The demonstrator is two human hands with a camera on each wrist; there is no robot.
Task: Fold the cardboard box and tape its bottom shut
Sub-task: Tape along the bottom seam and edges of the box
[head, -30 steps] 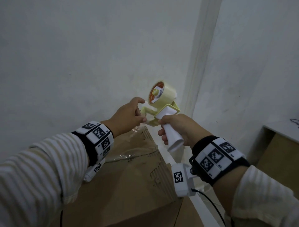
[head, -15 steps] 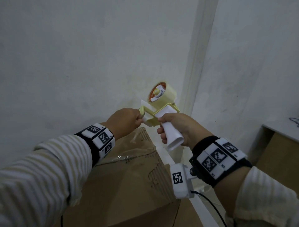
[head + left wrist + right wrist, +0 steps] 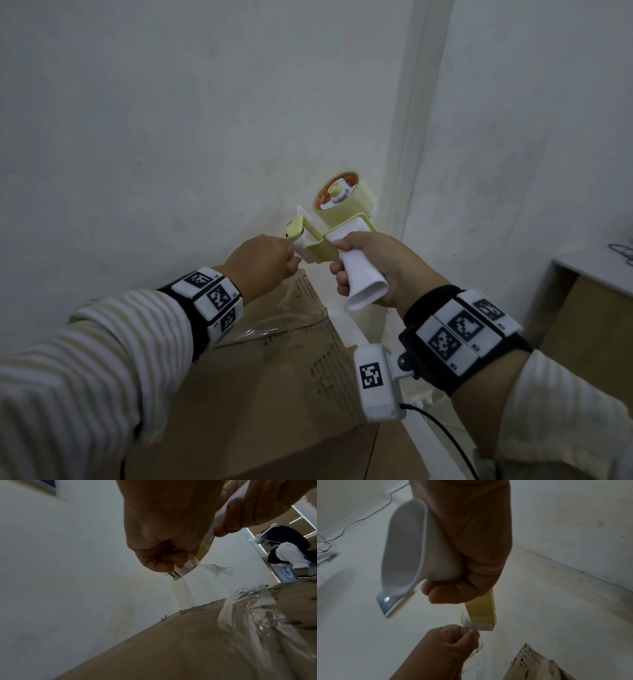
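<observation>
A brown cardboard box stands below my hands, with crinkled clear tape stuck along its top face. My right hand grips the white handle of a yellow tape dispenser, which carries a roll of clear tape, held in the air above the box's far end. My left hand is closed at the dispenser's front, and its fingertips pinch the loose tape end beside the serrated blade. The right wrist view shows the dispenser and my left hand just below its mouth.
White walls meet in a corner right behind the dispenser. A white-topped wooden cabinet stands at the right. Another person works farther off in the left wrist view. A cable hangs from my right wrist camera.
My left hand has closed from loosely spread fingers into a pinch on the tape end at the dispenser's front. Both hands and the dispenser rose slightly; the box has stayed in place.
</observation>
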